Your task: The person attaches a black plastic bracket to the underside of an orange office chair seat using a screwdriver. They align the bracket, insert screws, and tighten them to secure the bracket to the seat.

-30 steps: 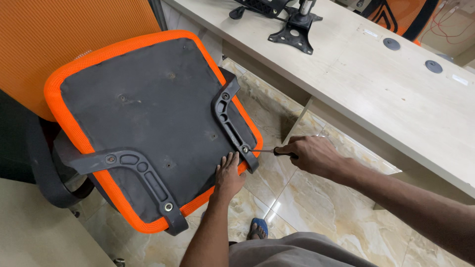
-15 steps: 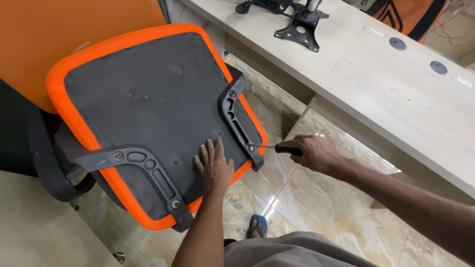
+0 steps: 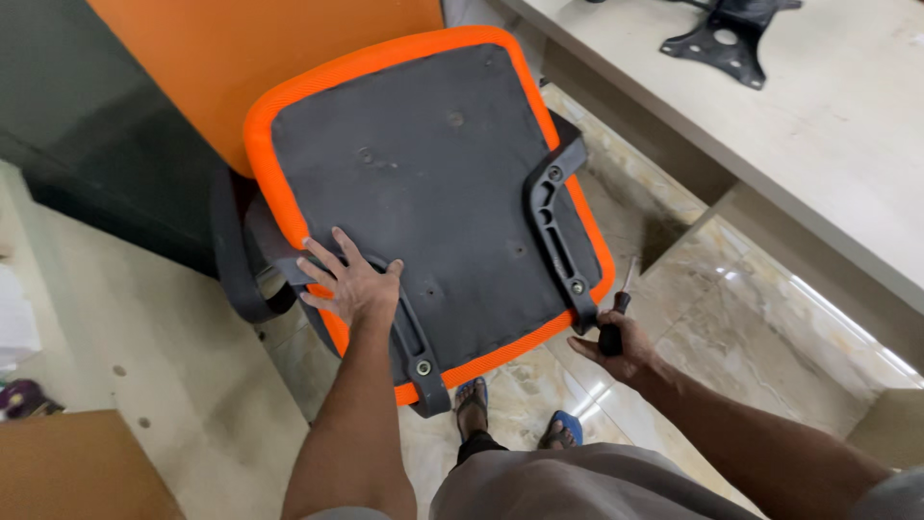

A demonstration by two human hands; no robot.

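feet: two, bottom centre of frame, in blue sandals on the tiled floor
left hand: lower centre-left, fingers spread, palm flat on left armrest bracket and orange rim of seat
right hand: lower centre-right, fist curled round black handle of screwdriver, shaft pointing up, tip just beside lower end of right bracket
seat: one, centre of frame, upturned chair seat, dark grey underside showing, orange mesh edge all round, tilted toward camera
armrest brackets: two, black plastic; left bracket under left hand, runs to lower rim; right bracket along right rim; bolt heads visible on both
chair back: orange mesh, upper left, behind seat
cardboard: one brown box corner, bottom left of frame, no label readable
desk: pale top, upper right to right
metal plate: one black mounting plate, top right on desk
labels/signs: cannot tell any
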